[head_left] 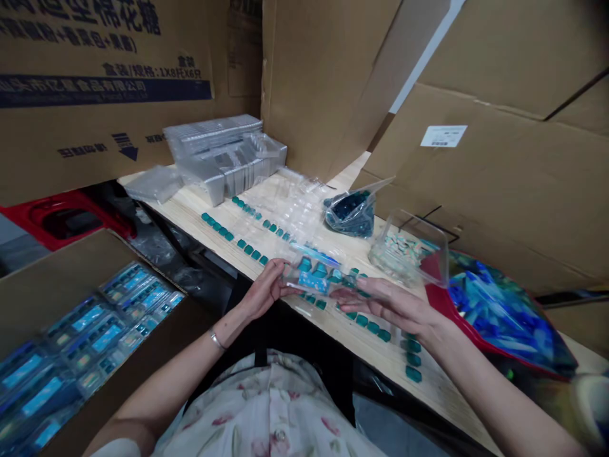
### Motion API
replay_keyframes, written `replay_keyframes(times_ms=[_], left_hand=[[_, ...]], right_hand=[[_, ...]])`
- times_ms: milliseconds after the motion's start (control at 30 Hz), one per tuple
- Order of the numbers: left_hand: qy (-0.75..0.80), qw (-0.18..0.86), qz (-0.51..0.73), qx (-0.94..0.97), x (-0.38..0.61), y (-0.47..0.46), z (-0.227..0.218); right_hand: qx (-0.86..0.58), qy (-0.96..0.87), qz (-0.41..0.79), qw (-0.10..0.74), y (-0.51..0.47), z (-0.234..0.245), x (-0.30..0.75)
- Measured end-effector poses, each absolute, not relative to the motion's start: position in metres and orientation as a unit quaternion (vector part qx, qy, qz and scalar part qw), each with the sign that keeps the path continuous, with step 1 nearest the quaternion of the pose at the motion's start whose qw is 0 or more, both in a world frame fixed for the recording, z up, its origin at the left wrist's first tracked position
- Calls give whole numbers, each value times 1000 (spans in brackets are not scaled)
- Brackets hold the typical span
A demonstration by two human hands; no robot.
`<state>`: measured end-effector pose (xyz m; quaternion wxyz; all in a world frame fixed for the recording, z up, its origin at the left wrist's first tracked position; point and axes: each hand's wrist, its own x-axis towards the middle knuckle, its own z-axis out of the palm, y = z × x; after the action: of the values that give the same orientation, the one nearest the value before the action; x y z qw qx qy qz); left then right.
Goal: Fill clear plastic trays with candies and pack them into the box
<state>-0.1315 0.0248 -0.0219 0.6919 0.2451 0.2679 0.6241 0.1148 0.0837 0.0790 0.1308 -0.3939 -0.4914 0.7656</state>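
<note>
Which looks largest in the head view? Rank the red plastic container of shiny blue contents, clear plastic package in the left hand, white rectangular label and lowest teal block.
1. Red plastic container
2. Clear plastic package
3. White rectangular label
4. Lowest teal block

– What colours on the pale wood table (397, 355)?
– Teal blocks (372, 327); above it, a clear pack (320, 270) with a blue panel (313, 282) flecked white.
– And the shirt (257, 406) before the table?
– White, flowered in pink and green.
</note>
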Motion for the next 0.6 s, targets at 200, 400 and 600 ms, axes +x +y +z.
replay_keyframes(times_ms=[200, 400, 600], left_hand=[[268, 707, 609, 239, -115, 21, -32], [273, 707, 605, 246, -110, 20, -40], [272, 705, 607, 244, -106, 20, -35]], right_hand=[[-433, -384, 812, 71, 98, 70, 121], [-445, -344, 824, 75, 101, 57, 125], [-472, -356, 797, 121, 97, 60, 123]])
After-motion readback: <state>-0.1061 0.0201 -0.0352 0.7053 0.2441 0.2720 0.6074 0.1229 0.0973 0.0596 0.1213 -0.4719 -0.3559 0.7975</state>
